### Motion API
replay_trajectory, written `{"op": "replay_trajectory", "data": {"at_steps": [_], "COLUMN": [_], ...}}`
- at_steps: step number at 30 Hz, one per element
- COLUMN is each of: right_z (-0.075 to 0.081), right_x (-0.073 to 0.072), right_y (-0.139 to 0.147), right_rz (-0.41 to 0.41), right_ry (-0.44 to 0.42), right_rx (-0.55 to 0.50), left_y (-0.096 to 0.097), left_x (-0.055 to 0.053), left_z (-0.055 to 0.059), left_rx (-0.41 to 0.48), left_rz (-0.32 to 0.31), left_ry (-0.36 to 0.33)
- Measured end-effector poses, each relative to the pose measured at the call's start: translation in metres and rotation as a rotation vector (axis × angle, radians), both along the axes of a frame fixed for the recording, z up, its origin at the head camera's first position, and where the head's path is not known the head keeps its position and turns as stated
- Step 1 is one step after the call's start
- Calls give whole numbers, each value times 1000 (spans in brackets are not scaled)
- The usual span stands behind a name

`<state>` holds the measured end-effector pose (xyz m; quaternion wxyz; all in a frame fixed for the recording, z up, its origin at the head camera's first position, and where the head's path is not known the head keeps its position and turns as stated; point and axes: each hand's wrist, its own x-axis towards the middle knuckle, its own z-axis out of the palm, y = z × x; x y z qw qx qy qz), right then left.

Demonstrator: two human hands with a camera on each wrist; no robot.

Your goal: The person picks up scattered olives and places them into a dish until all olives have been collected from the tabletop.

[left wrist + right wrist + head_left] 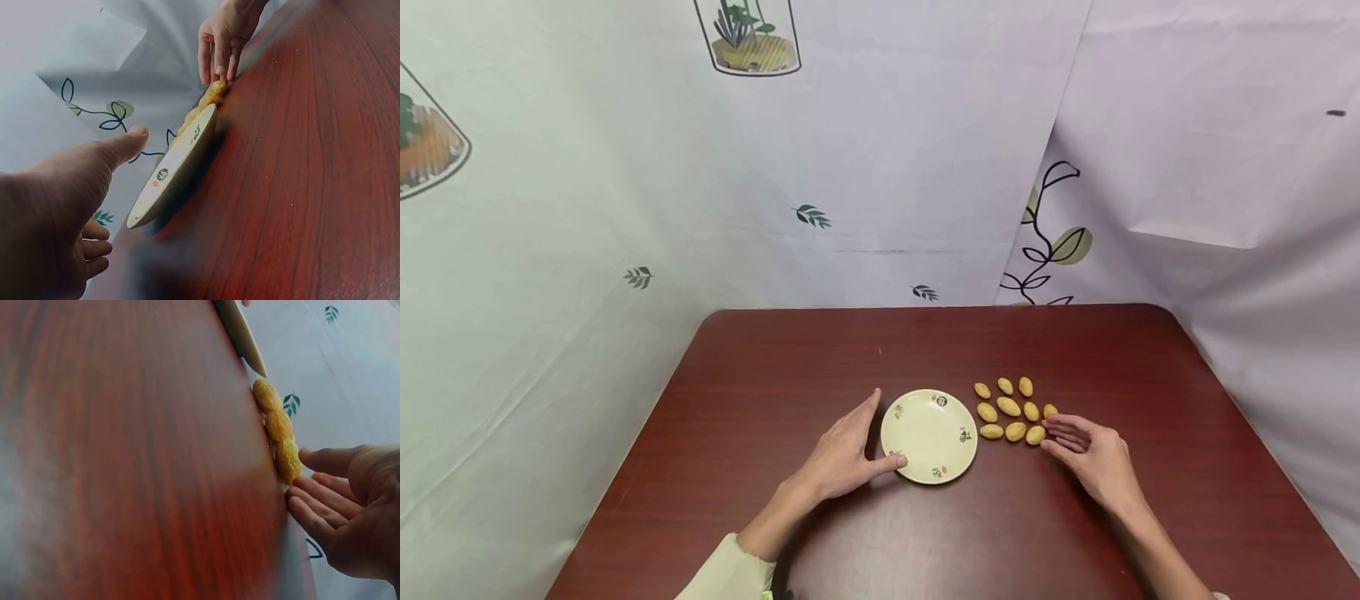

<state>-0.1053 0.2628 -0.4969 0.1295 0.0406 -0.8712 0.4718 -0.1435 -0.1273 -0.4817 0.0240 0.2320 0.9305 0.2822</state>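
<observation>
A round cream plate (929, 437) with small printed motifs lies on the table. My left hand (842, 450) is at its left side, thumb reaching over the near rim and fingers spread apart from it; whether the thumb touches the rim I cannot tell. Several small, wrinkled yellow oval pieces (1008, 407) lie in rough rows just right of the plate. Next to the rightmost ones is my right hand (1097, 462), its fingers nearly straight and its thumb apart. In the right wrist view, the fingertips come close to the nearest yellow piece (288, 462), with nothing pinched between them.
The dark red wooden table (760, 392) has rounded far corners. Pale cloth (880, 150) printed with leaves and plants hangs behind it and along both sides, close to the table edges.
</observation>
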Motion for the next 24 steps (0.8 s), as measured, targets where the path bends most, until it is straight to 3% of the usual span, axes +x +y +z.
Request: {"op": "replay_trajectory", "data": {"at_steps": [18,24], "right_z": [1,2], "right_x": [-8,-11], "right_y": [2,3], "right_rz": [100,115], "right_ry": [-4,-1], "right_rx": [-2,13], "left_y": [7,7], "left_x": [-8,-11], "left_z": [-9,-8], "left_rx": [79,95], "left_rz": [-59,-106], "left_ry": [-92,-93]}}
